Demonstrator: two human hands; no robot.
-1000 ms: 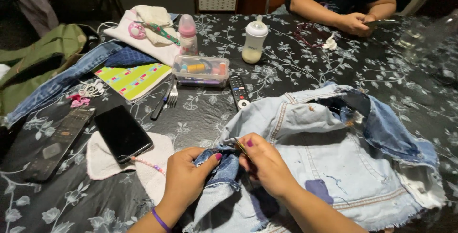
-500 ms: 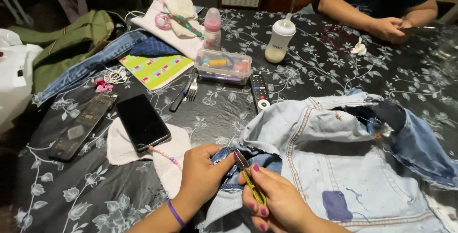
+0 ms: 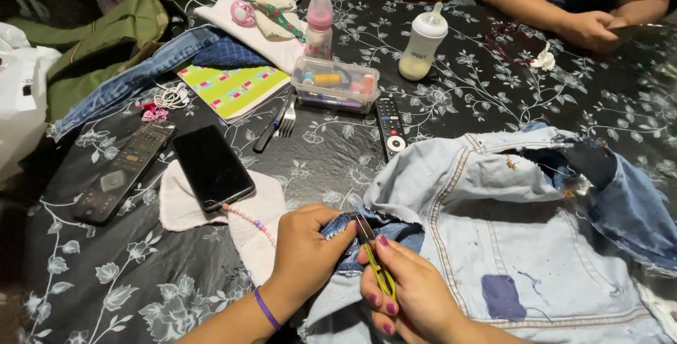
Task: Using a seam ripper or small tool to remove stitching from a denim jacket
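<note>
A light blue denim jacket (image 3: pixel 508 245) lies spread on the black floral tablecloth (image 3: pixel 141 295) at the front right. My left hand (image 3: pixel 307 252) pinches a folded dark-blue edge of the denim (image 3: pixel 395 230) near the front centre. My right hand (image 3: pixel 416 291) grips small yellow-handled snips (image 3: pixel 374 259), their tips touching that denim edge between my two hands. A purple band circles my left wrist.
A black phone (image 3: pixel 213 166) rests on a pink cloth (image 3: pixel 247 220) beside a dark remote (image 3: pixel 125 171). A second remote (image 3: pixel 389 127), fork (image 3: pixel 288 122), clear sewing box (image 3: pixel 336 84), baby bottles (image 3: pixel 422 41), notebook (image 3: pixel 233 89) and jeans (image 3: pixel 134 80) lie further back. Another person's hands (image 3: pixel 589 28) rest at the far right.
The view has shifted closer and slightly left. My hands stay together on the denim edge, with the snips held in my right hand throughout.
</note>
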